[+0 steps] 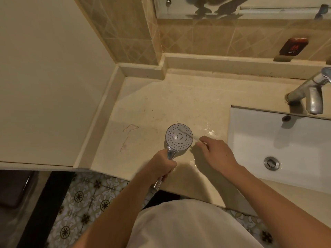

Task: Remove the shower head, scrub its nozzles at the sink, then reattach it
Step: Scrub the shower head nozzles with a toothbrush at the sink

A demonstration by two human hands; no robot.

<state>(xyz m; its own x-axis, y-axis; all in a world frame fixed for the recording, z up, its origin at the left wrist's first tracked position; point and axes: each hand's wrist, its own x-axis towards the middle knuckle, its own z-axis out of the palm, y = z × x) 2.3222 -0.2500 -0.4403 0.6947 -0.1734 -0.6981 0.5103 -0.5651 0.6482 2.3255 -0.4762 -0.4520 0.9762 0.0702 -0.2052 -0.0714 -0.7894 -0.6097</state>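
Beige stone makes up the largest surface, the countertop, which shows wet patches near its front edge. Set into its right side we note the white sink, with a chrome faucet behind it and a drain fitting in the basin. Neither appears to be running or holding water, so far as we can tell.

The shower head is off its mount and held over the counter, left of the sink, with its nozzle face turned up toward the camera. The left hand is wrapped firmly around the chrome handle below the face. The right hand pinches a thin pale tool, apparently a small brush, whose tip lies across the upper right part of the nozzle face. We cannot tell the bristle end clearly.

We judge the work to be in its middle step: removal is done, scrubbing of the nozzles is in hand, reattachment is not yet begun. The next move, in our judgement, calls for working the tip across the remaining rings of nozzles while the left hand keeps the face steady and level, then a rinse at the basin.
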